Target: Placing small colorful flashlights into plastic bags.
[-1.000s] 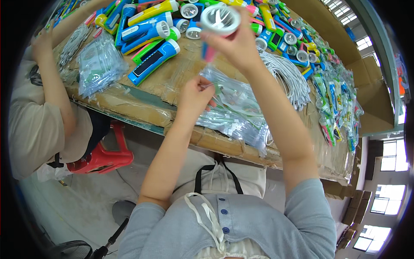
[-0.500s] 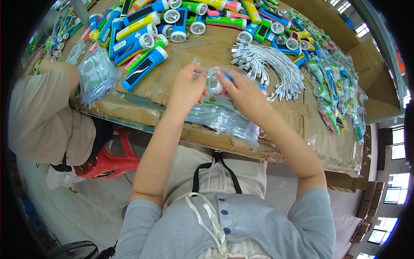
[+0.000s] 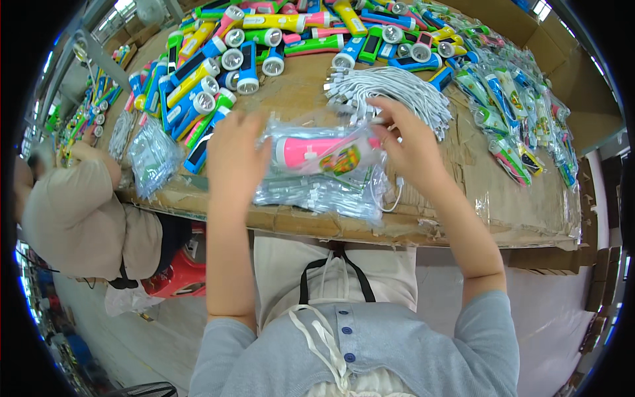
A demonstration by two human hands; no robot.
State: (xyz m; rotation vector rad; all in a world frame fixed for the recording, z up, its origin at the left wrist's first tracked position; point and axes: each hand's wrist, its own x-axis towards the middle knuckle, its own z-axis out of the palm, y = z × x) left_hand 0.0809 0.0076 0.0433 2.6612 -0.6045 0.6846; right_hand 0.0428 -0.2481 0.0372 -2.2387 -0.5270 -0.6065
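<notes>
Sleeves in beige marked another person (image 3: 79,218) at the far left, bent over the counter (image 3: 463,218) beside a red stool (image 3: 175,281). Near that person lay a heap of clear bags (image 3: 152,155), and past it a spread of loose torches (image 3: 198,86) in blue, yellow, green and pink, lenses up or sideways, reaching along the back of the counter.

The left hand (image 3: 235,155) was closed on the left end of a pink torch (image 3: 311,151) that sat inside a clear plastic bag (image 3: 331,155) with a coloured printed card at its right half. The bagged torch lay level, held just above the counter between both hands, over a stack of flat clear bags (image 3: 317,195) near the front edge. The right hand (image 3: 413,149) gripped the right end of the same bag, fingers pinched at its mouth, and touched the near side of a bundle of white cables (image 3: 390,92) lying just behind it. One loose white cable (image 3: 393,195) hung by the right wrist.

Farther right, packed torches in printed bags (image 3: 516,126) lay in an overlapping row along the counter's right side, well apart from the hands
</notes>
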